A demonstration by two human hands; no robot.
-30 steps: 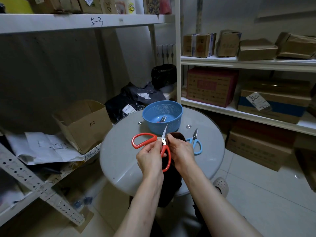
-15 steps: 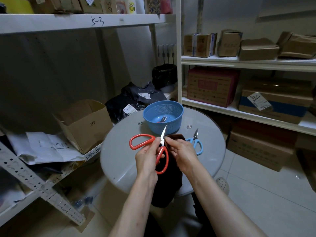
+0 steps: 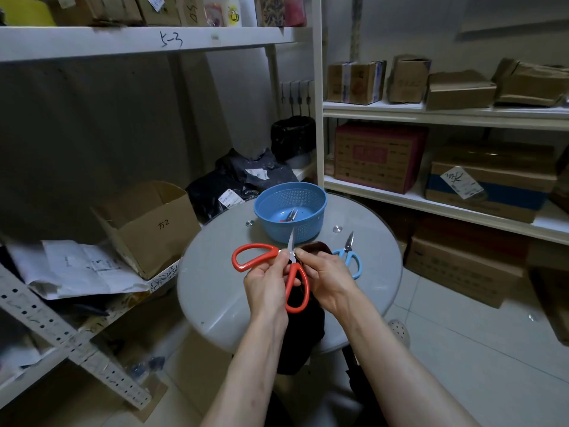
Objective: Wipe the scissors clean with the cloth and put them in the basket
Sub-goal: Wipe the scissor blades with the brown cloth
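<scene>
The left hand grips the red scissors near the pivot, fingers curled round the handle, with one loop to their left and one below. The right hand pinches the dark cloth against the base of the blade; the rest of the cloth hangs under the wrists. The wipe would probably go best drawn from pivot to tip, with the cloth folded over the spine and the pads off the edge. Blue scissors lie on the table just beyond the right fingers. Past the blade tip stands the basket, another pair inside.
</scene>
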